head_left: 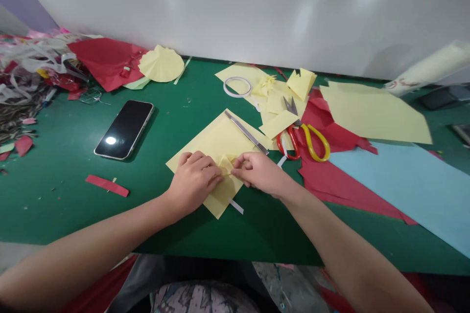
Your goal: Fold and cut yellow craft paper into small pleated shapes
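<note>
A small folded piece of yellow paper (226,165) is between my two hands, above a larger yellow sheet (205,144) on the green table. My left hand (196,176) rests over the sheet, its fingers curled and pressing on the folded piece's left side. With thumb and forefinger, my right hand (257,172) pinches the right edge of that piece. A slim metal craft knife or tweezers-like tool (246,132) lies across the sheet's upper right. Near the sheet's lower corner is a strip of white tape (236,206).
Scissors with red and yellow handles (304,137) lie right, among yellow scraps and red paper (352,193). A tape roll (237,87) sits behind. Blue paper (411,181) covers the right side. At left are a phone (125,129), a red strip (107,185) and a yellow pleated disc (161,64).
</note>
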The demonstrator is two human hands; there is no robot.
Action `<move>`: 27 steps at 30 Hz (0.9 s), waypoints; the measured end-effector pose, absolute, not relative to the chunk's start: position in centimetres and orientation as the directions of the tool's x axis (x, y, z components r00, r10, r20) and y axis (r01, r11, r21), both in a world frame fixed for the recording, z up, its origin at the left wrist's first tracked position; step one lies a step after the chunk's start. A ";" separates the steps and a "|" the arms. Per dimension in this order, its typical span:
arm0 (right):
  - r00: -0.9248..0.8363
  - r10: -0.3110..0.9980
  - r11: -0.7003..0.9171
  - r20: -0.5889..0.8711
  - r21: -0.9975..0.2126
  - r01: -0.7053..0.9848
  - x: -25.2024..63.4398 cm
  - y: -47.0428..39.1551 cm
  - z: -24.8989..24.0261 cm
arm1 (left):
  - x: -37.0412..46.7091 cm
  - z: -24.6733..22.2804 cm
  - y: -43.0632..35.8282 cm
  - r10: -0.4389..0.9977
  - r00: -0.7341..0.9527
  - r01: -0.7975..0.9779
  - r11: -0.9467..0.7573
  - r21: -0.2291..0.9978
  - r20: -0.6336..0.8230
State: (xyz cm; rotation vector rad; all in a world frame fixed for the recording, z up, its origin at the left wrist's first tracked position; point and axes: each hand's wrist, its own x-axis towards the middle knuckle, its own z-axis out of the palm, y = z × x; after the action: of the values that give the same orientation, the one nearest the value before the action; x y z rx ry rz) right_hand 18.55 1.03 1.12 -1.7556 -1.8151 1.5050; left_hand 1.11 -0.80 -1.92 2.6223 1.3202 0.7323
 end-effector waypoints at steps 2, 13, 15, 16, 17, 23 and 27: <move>-0.275 0.830 -0.228 -0.485 -0.745 0.627 18.5 1.0 1.1 | 1.1 -1.9 -0.8 0.768 0.510 0.726 -0.626 0.284 0.388; -0.268 0.897 -0.069 -0.352 -0.710 0.701 18.4 0.7 0.8 | 1.0 -1.6 -1.5 0.669 0.612 0.709 -0.700 0.082 0.422; -0.272 0.896 -0.075 -0.351 -0.724 0.685 18.4 0.7 0.6 | 1.1 -1.5 -1.7 0.659 0.617 0.707 -0.704 0.066 0.430; -0.272 0.895 -0.084 -0.353 -0.734 0.674 18.4 0.7 0.5 | 1.1 -1.5 -1.8 0.660 0.615 0.710 -0.702 0.062 0.431; -0.270 0.894 -0.098 -0.357 -0.745 0.659 18.4 0.8 0.5 | 1.1 -1.5 -1.9 0.664 0.610 0.715 -0.696 0.060 0.431; -0.254 0.926 -0.083 -0.280 -0.807 0.585 18.5 1.0 0.5 | 0.9 -1.8 -1.7 0.721 0.546 0.762 -0.640 0.105 0.427; -0.278 0.957 0.104 -0.089 -0.786 0.610 18.5 1.0 0.5 | 0.9 -1.8 -1.7 0.726 0.521 0.781 -0.618 0.093 0.449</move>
State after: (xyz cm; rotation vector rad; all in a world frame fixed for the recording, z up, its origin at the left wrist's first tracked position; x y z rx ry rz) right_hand 18.50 1.05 0.50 -1.5247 -1.9412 1.0298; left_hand 0.94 -1.70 -1.84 2.8426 1.4149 0.7461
